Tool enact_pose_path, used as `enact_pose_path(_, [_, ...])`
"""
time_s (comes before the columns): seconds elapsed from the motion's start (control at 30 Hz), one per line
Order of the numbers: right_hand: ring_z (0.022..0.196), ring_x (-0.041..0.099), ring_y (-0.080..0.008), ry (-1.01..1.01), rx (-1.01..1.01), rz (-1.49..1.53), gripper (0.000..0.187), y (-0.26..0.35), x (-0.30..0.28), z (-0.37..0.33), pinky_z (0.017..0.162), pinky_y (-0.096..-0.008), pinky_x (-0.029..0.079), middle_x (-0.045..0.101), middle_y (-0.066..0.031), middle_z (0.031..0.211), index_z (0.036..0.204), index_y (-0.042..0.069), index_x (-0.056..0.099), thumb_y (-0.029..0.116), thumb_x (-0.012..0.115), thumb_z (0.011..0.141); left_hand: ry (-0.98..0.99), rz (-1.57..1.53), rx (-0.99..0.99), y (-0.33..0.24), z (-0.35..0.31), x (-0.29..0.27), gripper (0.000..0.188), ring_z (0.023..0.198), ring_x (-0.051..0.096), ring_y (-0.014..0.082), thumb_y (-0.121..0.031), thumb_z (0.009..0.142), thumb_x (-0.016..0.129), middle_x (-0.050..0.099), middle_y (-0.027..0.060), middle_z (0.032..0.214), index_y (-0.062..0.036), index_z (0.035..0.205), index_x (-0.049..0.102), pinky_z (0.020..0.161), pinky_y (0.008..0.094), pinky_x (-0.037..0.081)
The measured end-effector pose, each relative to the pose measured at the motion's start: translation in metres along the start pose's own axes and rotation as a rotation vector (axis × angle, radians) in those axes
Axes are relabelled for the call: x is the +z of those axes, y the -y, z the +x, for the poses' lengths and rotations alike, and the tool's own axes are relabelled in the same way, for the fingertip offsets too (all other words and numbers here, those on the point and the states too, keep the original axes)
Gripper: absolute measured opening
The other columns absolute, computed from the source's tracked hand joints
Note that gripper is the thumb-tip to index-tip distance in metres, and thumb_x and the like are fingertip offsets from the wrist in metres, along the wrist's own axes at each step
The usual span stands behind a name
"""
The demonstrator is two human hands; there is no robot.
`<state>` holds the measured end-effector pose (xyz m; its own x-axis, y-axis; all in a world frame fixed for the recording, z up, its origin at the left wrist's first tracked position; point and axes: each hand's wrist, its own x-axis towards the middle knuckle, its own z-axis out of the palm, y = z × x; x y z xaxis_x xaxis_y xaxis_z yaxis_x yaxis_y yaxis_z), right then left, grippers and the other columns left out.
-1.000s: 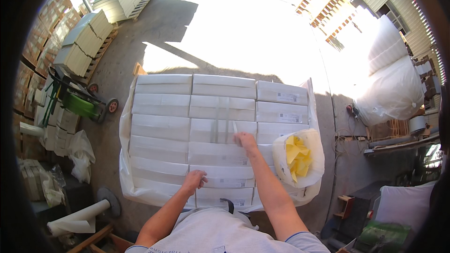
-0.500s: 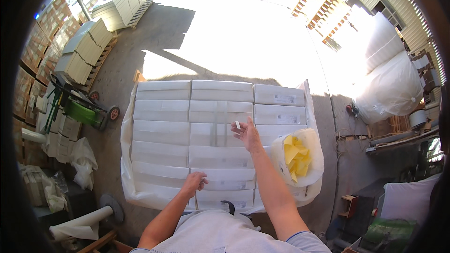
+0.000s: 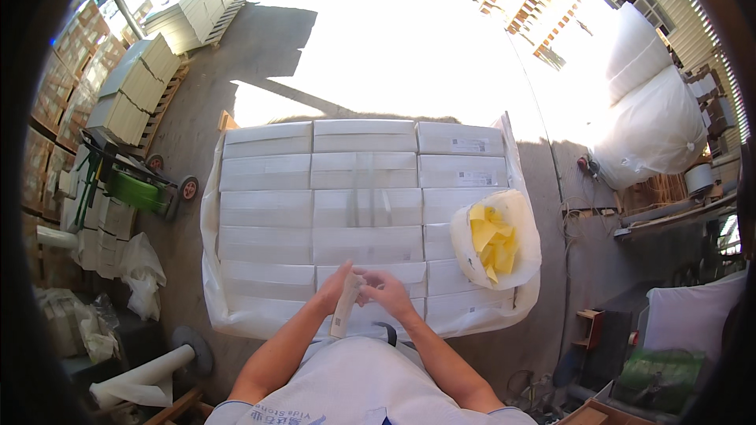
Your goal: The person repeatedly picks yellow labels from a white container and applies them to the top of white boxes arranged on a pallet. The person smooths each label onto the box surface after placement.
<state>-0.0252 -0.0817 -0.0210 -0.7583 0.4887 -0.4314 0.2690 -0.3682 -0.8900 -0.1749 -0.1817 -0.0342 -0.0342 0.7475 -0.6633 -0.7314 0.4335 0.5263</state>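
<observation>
My left hand [image 3: 335, 286] and my right hand [image 3: 386, 289] meet above the near boxes, close to my body. Between them hangs a narrow whitish label strip [image 3: 342, 315] with a small dark printed square near its lower end. The left fingers close round the strip's side. My right fingers are bent in a pinch at its upper part; their tips are partly hidden. Below lie rows of white boxes [image 3: 265, 208], packed tightly. Translucent grey strips [image 3: 364, 189] cross the middle boxes. A white tub-like container [image 3: 466, 248] holding crumpled yellow paper [image 3: 494, 244] sits at the right.
White sheeting [image 3: 210, 267] edges the box stack. A green wheeled machine [image 3: 138, 189] stands left, near palletised slabs [image 3: 134, 90]. A plastic roll [image 3: 150, 372] lies lower left. Large wrapped bundles [image 3: 650, 126] and a cluttered bench [image 3: 677, 216] are on the right.
My right hand has drawn back from the middle boxes to meet my left hand. The label strip now shows between them. The whole view has shifted slightly.
</observation>
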Motion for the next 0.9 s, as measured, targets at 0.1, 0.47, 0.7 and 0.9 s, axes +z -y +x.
enact_pose_path(0.1, [0.065, 0.062, -0.0134, -0.1, -0.087, -0.2, 0.022, 0.016, 0.009, -0.011, 0.061, -0.0297, 0.051, 0.067, -0.0097, 0.081, 0.096, -0.001, 0.061, 0.016, 0.07, 0.086, 0.155, 0.002, 0.027, 0.0, -0.007, 0.007, 0.07, 0.07, 0.066, 0.025, -0.061, 0.099, 0.028, 0.065, 0.0155, 0.085, 0.0009, 0.121, 0.053, 0.065, 0.0357, 0.055])
enact_pose_path(0.47, [0.069, 0.063, -0.0223, -0.21, -0.19, -0.406, 0.022, 0.008, 0.003, -0.024, 0.064, -0.0331, 0.05, 0.066, -0.0126, 0.082, 0.103, 0.003, 0.07, 0.021, 0.064, 0.091, 0.222, 0.005, -0.022, 0.004, -0.02, 0.012, 0.058, 0.077, 0.066, 0.0282, -0.048, 0.104, 0.025, 0.065, 0.0168, 0.091, -0.0004, 0.116, 0.056, 0.068, 0.0383, 0.056])
enact_pose_path(0.7, [0.064, 0.057, -0.0102, -0.565, -0.106, -0.146, 0.023, 0.005, -0.001, -0.03, 0.061, -0.0264, 0.047, 0.065, -0.0044, 0.072, 0.098, -0.001, 0.071, 0.02, 0.064, 0.091, 0.109, 0.047, -0.029, 0.007, -0.024, 0.011, 0.05, 0.081, 0.065, 0.0262, -0.039, 0.104, 0.032, 0.065, 0.0153, 0.099, 0.001, 0.111, 0.06, 0.07, 0.0392, 0.056])
enact_pose_path(0.9, [0.065, 0.055, -0.0061, -0.342, -0.057, -0.113, 0.024, 0.009, -0.015, -0.037, 0.06, -0.0231, 0.045, 0.064, 0.0003, 0.073, 0.095, -0.002, 0.071, 0.021, 0.065, 0.091, -0.022, 0.165, -0.056, 0.01, -0.012, 0.001, 0.034, 0.083, 0.062, 0.0168, -0.033, 0.096, 0.053, 0.064, 0.0087, 0.094, -0.0031, 0.109, 0.062, 0.07, 0.0326, 0.053])
